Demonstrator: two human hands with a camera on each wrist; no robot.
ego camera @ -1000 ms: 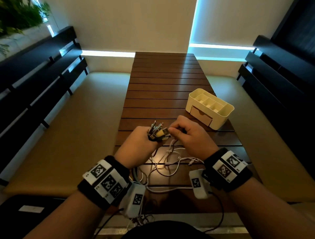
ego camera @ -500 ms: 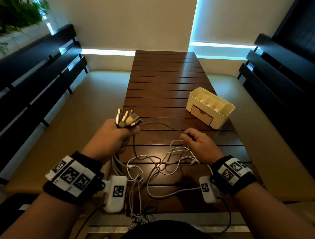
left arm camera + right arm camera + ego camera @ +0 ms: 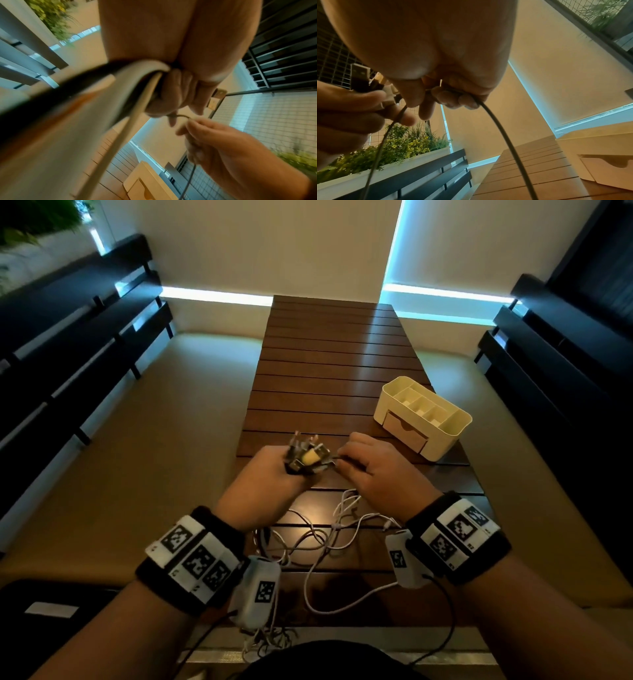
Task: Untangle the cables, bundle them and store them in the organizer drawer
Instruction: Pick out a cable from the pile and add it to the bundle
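Untangling step in hand: plug ends [image 3: 306,455] are gripped in left hand [image 3: 263,484], a thin dark cable [image 3: 503,135] is pinched by right hand [image 3: 376,470]. Loose cables [image 3: 329,535] lie on worktop [image 3: 329,364] at 6 o'clock; organizer [image 3: 423,416] at 2, drawer shut. Next, prob.: strand to be drawn clear w/o snagging.

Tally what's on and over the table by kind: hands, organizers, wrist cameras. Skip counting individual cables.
Hands: 2 (left hand, right hand)
Organizers: 1 (organizer, drawer closed)
Wrist cameras: 2 (left wrist camera, right wrist camera)
Total: 5
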